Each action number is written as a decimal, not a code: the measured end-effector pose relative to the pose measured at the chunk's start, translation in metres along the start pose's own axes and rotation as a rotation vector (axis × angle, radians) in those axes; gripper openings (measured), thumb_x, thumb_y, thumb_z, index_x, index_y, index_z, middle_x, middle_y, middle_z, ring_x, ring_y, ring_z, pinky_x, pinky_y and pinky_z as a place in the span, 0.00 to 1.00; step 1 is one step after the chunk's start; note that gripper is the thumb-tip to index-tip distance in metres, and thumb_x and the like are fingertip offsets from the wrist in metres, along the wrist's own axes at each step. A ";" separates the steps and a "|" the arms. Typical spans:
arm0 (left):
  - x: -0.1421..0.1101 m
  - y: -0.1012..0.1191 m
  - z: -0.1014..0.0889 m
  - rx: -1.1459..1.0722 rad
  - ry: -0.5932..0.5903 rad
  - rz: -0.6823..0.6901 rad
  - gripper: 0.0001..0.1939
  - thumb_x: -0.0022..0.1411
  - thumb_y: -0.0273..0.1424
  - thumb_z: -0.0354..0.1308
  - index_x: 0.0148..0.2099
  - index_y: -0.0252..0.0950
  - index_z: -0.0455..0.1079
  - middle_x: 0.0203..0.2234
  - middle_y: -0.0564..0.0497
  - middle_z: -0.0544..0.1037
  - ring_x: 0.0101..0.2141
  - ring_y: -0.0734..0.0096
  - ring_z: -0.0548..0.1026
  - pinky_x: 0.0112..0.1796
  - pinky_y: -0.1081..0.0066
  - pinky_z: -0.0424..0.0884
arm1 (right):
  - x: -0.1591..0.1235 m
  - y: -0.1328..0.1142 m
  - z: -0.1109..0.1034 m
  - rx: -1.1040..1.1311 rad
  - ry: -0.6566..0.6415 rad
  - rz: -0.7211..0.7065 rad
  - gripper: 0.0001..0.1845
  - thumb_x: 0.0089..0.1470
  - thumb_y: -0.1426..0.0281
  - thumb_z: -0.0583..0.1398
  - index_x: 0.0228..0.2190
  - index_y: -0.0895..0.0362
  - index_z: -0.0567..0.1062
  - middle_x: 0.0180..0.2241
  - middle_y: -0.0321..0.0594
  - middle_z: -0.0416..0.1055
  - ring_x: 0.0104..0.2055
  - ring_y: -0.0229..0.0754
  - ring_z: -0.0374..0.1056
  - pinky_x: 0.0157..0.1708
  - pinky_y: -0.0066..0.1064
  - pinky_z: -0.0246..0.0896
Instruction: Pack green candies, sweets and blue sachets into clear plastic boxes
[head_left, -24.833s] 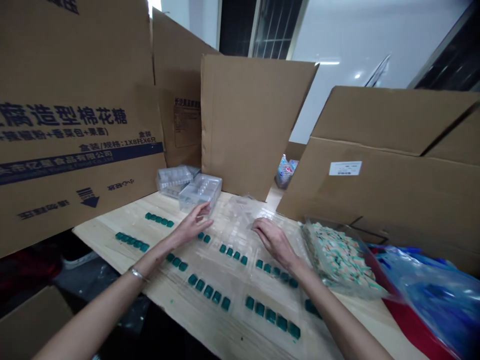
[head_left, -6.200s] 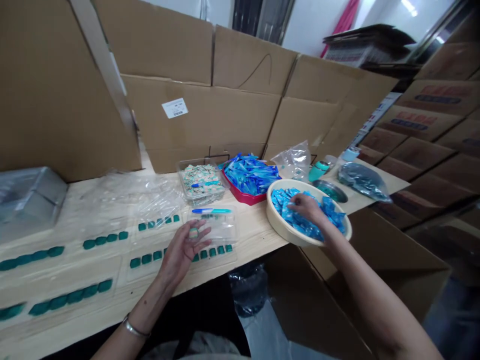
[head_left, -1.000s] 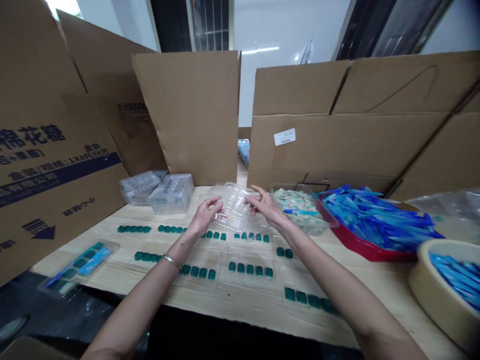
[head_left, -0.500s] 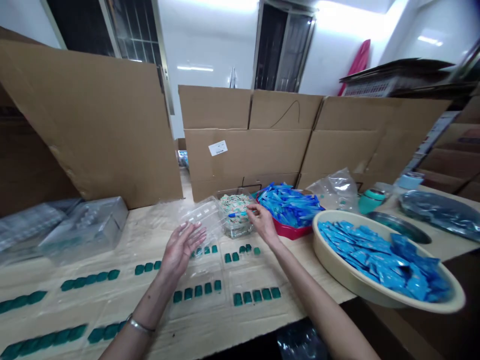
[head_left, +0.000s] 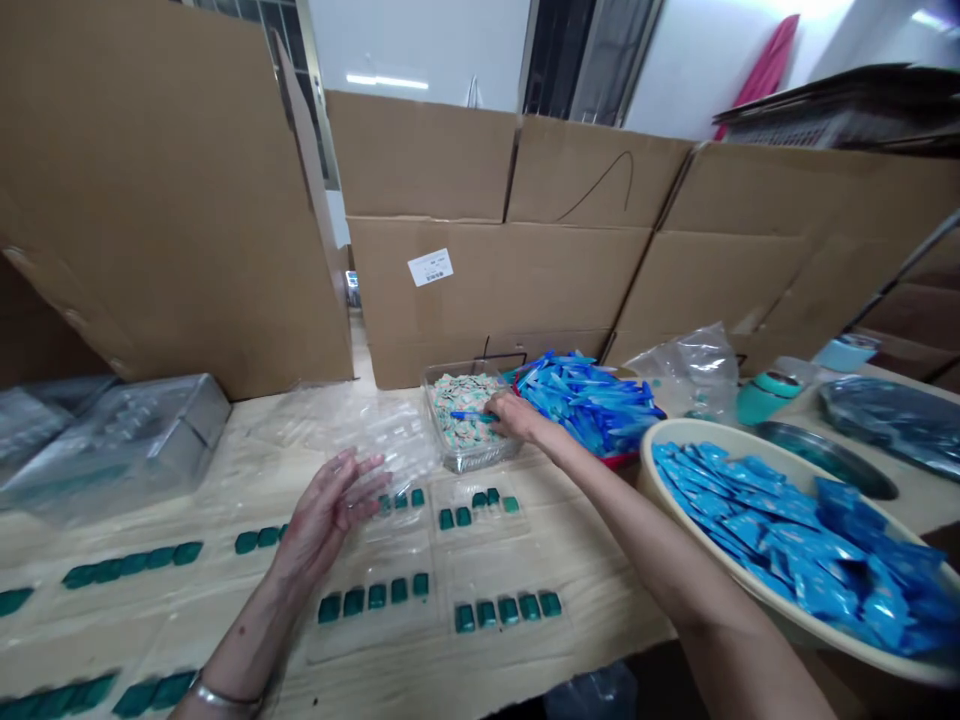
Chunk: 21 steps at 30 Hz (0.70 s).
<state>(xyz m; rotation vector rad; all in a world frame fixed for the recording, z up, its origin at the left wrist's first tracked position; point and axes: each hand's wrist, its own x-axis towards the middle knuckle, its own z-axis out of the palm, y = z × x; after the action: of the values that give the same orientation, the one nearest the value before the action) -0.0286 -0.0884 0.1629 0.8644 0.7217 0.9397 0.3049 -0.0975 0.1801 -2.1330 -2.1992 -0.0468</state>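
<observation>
My right hand is closed with its fingertips down at the clear plastic tub, which holds many small pale green and white pieces. A slim blue pen-like stick juts left from those fingers over the pieces. My left hand has its fingers spread beside a thin clear moulded plastic tray; whether it touches the tray I cannot tell. Below the hands lie clear trays with rows of dark green square pieces. One piece at the right end of a back row looks lighter.
A red basin piled with blue pointed sticks stands right of the tub. Nearer right is a cream basin full of blue packets. Cardboard panels wall the back. Wrapped plastic lies at left.
My right hand has lowered with the blue stick to the pieces in the tub. My left hand has drawn slightly left, its fingers still spread. The view has tilted downward.
</observation>
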 end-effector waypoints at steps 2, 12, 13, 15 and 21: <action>-0.001 -0.003 0.002 0.027 -0.053 -0.075 0.16 0.61 0.31 0.56 0.51 0.36 0.64 0.47 0.38 0.75 0.41 0.53 0.78 0.28 0.68 0.78 | -0.002 0.005 -0.002 0.037 0.008 -0.010 0.11 0.43 0.76 0.59 0.33 0.59 0.77 0.37 0.45 0.74 0.39 0.45 0.67 0.36 0.27 0.58; -0.011 -0.018 0.010 0.077 -0.193 -0.197 0.19 0.60 0.38 0.57 0.52 0.38 0.63 0.51 0.37 0.72 0.37 0.54 0.79 0.27 0.66 0.77 | -0.032 -0.054 -0.050 0.519 0.092 -0.336 0.11 0.44 0.76 0.60 0.33 0.54 0.77 0.33 0.39 0.72 0.36 0.42 0.65 0.37 0.31 0.57; -0.012 -0.019 0.011 0.078 -0.199 -0.195 0.19 0.60 0.38 0.56 0.52 0.38 0.63 0.51 0.38 0.72 0.37 0.54 0.79 0.27 0.66 0.77 | -0.035 -0.064 -0.052 0.489 0.068 -0.365 0.10 0.45 0.77 0.60 0.31 0.54 0.77 0.33 0.39 0.72 0.37 0.42 0.65 0.37 0.30 0.57; -0.013 -0.019 0.013 0.082 -0.207 -0.194 0.19 0.60 0.39 0.56 0.52 0.38 0.63 0.52 0.38 0.71 0.38 0.54 0.79 0.28 0.67 0.77 | -0.040 -0.081 -0.051 0.411 0.053 -0.373 0.08 0.46 0.77 0.60 0.30 0.55 0.77 0.32 0.40 0.71 0.36 0.42 0.65 0.35 0.29 0.56; -0.012 -0.017 0.010 0.080 -0.206 -0.213 0.19 0.61 0.37 0.56 0.52 0.38 0.64 0.51 0.39 0.72 0.39 0.55 0.79 0.28 0.68 0.77 | -0.040 -0.086 -0.046 0.440 0.233 -0.307 0.09 0.55 0.71 0.56 0.37 0.54 0.76 0.38 0.44 0.70 0.38 0.42 0.65 0.36 0.31 0.58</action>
<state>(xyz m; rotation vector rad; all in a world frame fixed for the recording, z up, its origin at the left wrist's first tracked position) -0.0186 -0.1084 0.1547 0.9198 0.6617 0.6257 0.2218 -0.1432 0.2254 -1.4768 -2.1340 0.1490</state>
